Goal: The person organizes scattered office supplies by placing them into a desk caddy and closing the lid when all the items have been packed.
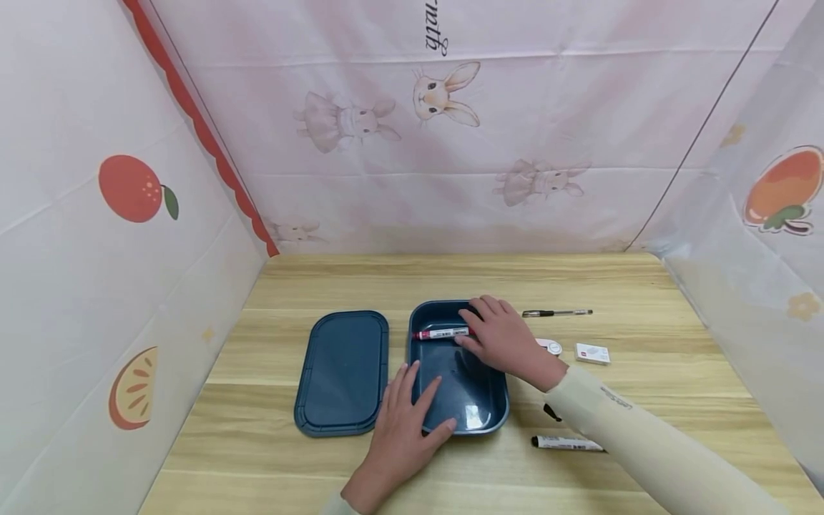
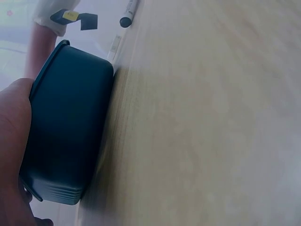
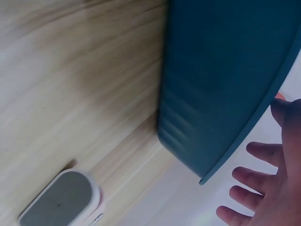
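A dark blue open box (image 1: 450, 390) stands on the table, with a red-and-white marker (image 1: 443, 333) lying across its far end. My right hand (image 1: 505, 340) is over the far right corner, its thumb close to the marker's right end. In the right wrist view, the fingers of that hand (image 3: 275, 181) are spread beside the rim, and nothing shows gripped. My left hand (image 1: 402, 433) rests at the near left edge of the box with its fingers spread. The left wrist view shows the thumb side of this hand (image 2: 14, 136) against the box wall (image 2: 66, 122).
Left of the box lies a matching blue lid (image 1: 341, 375). To the right are a black pen (image 1: 556, 312), a small white box (image 1: 592, 353), a rounded white item (image 3: 61, 200) with a grey face, and a white marker (image 1: 566, 443). Printed cloth walls surround the table.
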A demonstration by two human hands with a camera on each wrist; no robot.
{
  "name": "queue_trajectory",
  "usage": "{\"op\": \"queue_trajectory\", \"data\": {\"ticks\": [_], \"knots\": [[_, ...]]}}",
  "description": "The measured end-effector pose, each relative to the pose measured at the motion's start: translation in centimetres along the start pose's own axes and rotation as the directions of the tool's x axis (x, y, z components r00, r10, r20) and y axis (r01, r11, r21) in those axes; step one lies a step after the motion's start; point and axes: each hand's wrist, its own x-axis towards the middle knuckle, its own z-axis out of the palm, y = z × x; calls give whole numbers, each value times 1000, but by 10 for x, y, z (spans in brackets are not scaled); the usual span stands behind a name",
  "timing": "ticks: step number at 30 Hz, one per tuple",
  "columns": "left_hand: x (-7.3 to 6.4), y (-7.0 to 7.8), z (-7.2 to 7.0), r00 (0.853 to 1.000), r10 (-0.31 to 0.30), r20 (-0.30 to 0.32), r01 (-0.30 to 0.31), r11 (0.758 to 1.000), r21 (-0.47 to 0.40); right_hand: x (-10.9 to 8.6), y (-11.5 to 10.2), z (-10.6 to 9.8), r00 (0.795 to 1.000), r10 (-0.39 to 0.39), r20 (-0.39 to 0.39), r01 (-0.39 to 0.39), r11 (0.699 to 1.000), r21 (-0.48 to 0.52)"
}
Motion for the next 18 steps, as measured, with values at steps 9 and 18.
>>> {"op": "queue_trajectory", "data": {"ticks": [9,18], "knots": [[0,2,0,1000,-13,12,13,1000,-4,-15,9,0,996,79,46,-80,997,21],[0,3,-1,1000,-27,10,27,1000,-16,-29,21,3,989,134,56,-135,991,22]]}}
